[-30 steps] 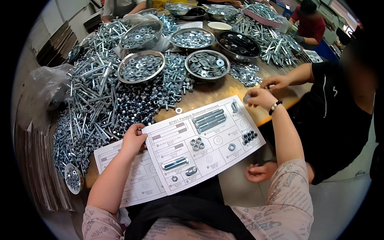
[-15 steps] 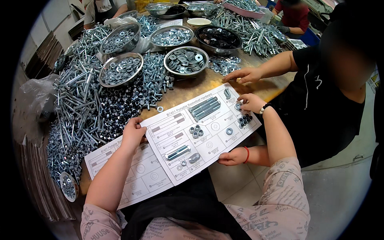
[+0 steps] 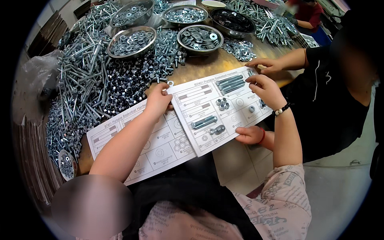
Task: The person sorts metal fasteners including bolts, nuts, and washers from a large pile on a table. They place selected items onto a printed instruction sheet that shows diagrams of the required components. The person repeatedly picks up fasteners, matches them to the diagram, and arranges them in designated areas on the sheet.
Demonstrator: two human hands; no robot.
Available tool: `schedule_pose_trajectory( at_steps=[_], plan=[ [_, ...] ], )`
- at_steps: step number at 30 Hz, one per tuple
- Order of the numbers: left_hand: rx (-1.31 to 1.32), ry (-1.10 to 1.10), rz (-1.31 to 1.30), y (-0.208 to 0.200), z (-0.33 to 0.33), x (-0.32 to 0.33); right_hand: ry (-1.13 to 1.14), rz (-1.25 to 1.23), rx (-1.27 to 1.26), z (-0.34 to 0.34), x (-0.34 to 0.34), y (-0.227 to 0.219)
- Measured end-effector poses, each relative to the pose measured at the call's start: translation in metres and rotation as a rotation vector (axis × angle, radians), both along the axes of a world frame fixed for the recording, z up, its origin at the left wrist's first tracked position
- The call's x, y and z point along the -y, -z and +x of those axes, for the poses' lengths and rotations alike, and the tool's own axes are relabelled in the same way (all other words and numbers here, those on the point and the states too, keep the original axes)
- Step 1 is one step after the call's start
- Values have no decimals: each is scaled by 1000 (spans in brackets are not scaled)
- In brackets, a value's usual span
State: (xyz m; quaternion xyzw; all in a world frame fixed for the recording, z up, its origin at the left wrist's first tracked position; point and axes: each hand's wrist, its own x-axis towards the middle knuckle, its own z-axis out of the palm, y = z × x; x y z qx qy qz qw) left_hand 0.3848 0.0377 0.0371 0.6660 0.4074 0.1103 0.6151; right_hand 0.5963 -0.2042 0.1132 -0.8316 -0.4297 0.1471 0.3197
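My left hand (image 3: 159, 100) pinches the left edge of a printed hardware sheet (image 3: 204, 146). On this sheet lie long bolts (image 3: 232, 85), a shorter pair of bolts (image 3: 205, 122), several nuts (image 3: 223, 104), a small ring-shaped piece (image 3: 251, 109) and a clump of grey metal pieces (image 3: 217, 129). Over its far right part my right hand (image 3: 267, 92) has its fingers curled together; what they hold, if anything, is hidden. Dark nuts (image 3: 262, 103) show partly beneath that hand. A second printed sheet (image 3: 168, 144) lies partly under the first, below my left forearm.
A co-worker's hands (image 3: 250, 135) are at the sheet's right side. Heaped bolts (image 3: 84, 80) and dark nuts (image 3: 128, 82) cover the table's left. Behind stand metal bowls of washers (image 3: 132, 43) and a black bowl (image 3: 232, 22). Stacked cardboard (image 3: 34, 148) is at far left.
The upper sheet and its hardware have slid right, toward the co-worker, with my left hand on its edge. More of the lower sheet shows. My right hand has moved toward the sheet's far edge.
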Motion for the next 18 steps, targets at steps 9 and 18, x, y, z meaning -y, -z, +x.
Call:
schedule_pose_trajectory(
  at_steps=[9, 18],
  plan=[
    [115, 217, -75, -9, 3, 28, -114, -263, 176, -49, 26, 7],
    [177, 340, 178, -16, -101, 2, 126, -374, 407, -23, 52, 49]
  ],
)
